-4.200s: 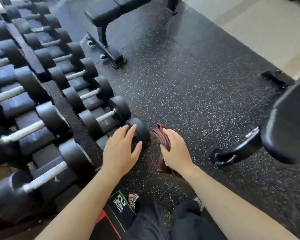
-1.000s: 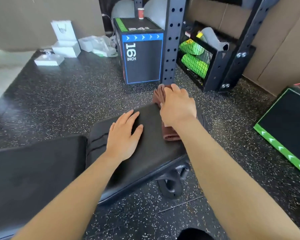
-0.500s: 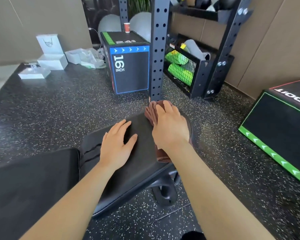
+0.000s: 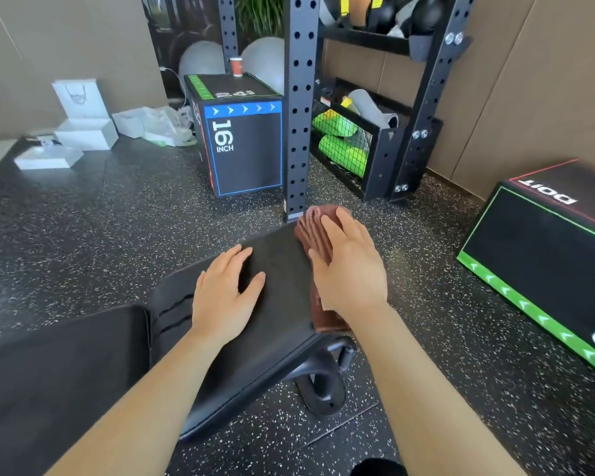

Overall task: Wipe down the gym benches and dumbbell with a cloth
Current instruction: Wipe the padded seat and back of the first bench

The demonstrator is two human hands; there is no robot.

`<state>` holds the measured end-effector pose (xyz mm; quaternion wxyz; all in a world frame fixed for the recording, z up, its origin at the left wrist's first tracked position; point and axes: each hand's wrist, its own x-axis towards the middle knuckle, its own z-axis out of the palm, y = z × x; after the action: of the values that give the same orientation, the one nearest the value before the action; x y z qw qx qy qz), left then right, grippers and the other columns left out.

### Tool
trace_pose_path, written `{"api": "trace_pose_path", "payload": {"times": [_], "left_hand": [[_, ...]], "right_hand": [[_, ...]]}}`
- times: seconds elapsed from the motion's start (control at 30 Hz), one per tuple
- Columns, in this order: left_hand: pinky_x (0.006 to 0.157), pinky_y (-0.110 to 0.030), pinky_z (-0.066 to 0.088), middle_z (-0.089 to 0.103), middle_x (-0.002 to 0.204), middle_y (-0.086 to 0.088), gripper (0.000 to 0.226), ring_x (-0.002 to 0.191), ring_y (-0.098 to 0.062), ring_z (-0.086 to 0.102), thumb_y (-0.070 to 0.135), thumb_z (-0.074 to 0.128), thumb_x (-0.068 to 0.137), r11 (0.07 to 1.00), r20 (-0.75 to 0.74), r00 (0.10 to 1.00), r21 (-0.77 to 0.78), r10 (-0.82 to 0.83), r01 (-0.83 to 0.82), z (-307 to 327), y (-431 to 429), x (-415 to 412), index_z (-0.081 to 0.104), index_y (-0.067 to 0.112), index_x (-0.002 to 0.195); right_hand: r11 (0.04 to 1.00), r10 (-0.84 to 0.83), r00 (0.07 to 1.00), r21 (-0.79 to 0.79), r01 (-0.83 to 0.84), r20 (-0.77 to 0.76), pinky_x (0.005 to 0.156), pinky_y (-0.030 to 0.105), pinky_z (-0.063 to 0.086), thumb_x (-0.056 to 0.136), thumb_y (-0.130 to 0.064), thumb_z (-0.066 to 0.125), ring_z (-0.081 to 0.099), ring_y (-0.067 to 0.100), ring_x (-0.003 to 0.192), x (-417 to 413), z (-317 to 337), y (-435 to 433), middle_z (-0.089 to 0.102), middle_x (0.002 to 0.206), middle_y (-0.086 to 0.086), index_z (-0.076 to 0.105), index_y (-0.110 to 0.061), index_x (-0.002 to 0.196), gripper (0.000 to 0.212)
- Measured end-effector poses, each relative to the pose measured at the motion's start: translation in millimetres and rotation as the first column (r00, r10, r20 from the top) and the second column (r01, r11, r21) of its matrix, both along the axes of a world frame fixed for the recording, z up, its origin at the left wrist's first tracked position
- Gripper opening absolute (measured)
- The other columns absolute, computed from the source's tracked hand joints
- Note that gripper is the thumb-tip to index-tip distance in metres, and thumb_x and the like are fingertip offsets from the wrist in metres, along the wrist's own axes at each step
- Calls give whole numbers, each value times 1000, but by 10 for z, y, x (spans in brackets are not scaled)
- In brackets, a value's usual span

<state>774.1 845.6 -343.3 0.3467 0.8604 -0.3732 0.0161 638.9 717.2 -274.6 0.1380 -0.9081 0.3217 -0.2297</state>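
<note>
The left hand (image 4: 225,297) is lying flat on the black padded bench surface (image 4: 282,269), its grip open, fingers spread, clasping nothing. Just right of it, the right hand (image 4: 349,269) is pressing palm-down on the folded brown cloth (image 4: 315,231), fingers extended rather than curled around it. The cloth is sitting under that palm along the surface's right edge.
</note>
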Motion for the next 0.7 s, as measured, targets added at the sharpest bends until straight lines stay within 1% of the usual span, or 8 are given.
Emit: {"api": "trace_pose_path", "payload": {"times": [0.07,0.17,0.27,0.3,0.37,0.53,0.63,0.7], "left_hand": [[114,-47,21,34,150,6,51,139,-13,26,41,47,92,1000,4,1000,1,-4,4,7,1,2,41,24,139],[113,-47,21,34,149,6,51,139,-14,27,41,47,92,1000,7,1000,-3,-4,5,10,1,-1,41,24,139],[113,-47,22,35,149,5,51,139,-15,27,41,48,92,1000,21,1000,-3,-1,1,10,4,0,42,22,139],[113,-47,22,35,149,4,51,139,-15,28,41,48,91,1000,23,1000,1,-1,1,5,2,2,42,22,139],[113,-47,22,35,149,5,51,139,-15,27,41,47,91,1000,20,1000,4,1,-2,-8,-2,11,41,22,139],[114,-47,22,36,149,4,50,139,-16,28,40,48,91,1000,13,1000,-12,8,-8,-17,-9,15,43,22,138],[114,-47,21,34,150,3,51,140,-16,26,41,46,92,1000,16,1000,17,1,-1,-10,0,1,41,21,139],[114,-47,19,32,151,3,51,140,-17,25,41,45,93,1000,19,1000,30,-9,8,-9,18,-15,40,22,140]], "right_hand": [[1000,13,1000,-13,-13,11,110,43,32,92,-37,51,17,19,142,-165,-46,61,21,155,-5,34,-27,142,54],[986,-131,989,-113,123,-73,102,52,32,90,-44,51,16,25,141,-284,-106,249,18,155,-5,30,-30,143,58],[986,-127,972,-131,102,-196,102,59,29,92,-47,44,10,31,141,-151,-125,347,10,156,-2,14,-26,147,66],[986,-128,968,-135,100,-215,103,59,28,93,-46,42,10,31,141,-99,-109,311,8,157,-2,11,-27,147,65],[984,-142,969,-131,117,-201,102,55,32,95,-42,42,15,30,140,-13,-64,162,11,156,-3,14,-30,146,60],[990,-136,977,-50,129,-163,92,48,43,96,-37,43,32,28,129,86,92,-130,23,152,-3,24,-27,145,54],[991,-103,985,-102,90,-139,94,46,40,96,-35,44,34,26,127,-36,48,-25,28,149,-3,31,-26,142,48],[986,-80,991,-156,63,-106,96,46,37,95,-35,45,32,24,129,-151,-85,112,29,149,-5,35,-28,140,46]]}}
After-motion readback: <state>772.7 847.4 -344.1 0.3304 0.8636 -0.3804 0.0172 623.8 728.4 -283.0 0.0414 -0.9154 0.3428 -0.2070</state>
